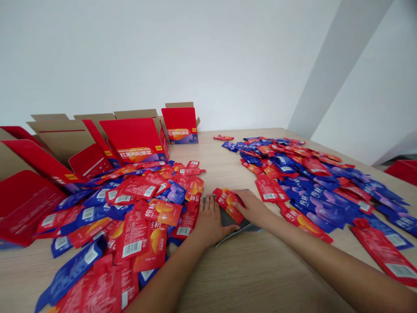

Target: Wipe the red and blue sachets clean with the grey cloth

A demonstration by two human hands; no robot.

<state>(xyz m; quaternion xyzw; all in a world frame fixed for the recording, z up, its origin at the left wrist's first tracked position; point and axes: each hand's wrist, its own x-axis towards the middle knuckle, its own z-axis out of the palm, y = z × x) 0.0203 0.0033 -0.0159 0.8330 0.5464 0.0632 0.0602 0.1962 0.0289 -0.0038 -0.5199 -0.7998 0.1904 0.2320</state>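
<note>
A dark grey cloth (pixel 224 237) lies on the wooden table between my hands. My left hand (pixel 210 221) rests on its left side, palm down with fingers spread, nothing held in it. In my right hand (pixel 249 208) is a red and orange pouch (pixel 228 203), gripped at its right edge and lying tilted over the cloth. Just left of my left hand is a heap of red and blue pouches (pixel 135 217). Another spread of red and blue pouches (pixel 309 191) lies to the right of my right hand.
Open red cartons (pixel 133 139) line the table's back left, and one more red carton (pixel 180 126) stands at their right end. A few pouches (pixel 223 138) lie near the back edge of the table (pixel 208 152). Something red (pixel 403 171) shows at the far right.
</note>
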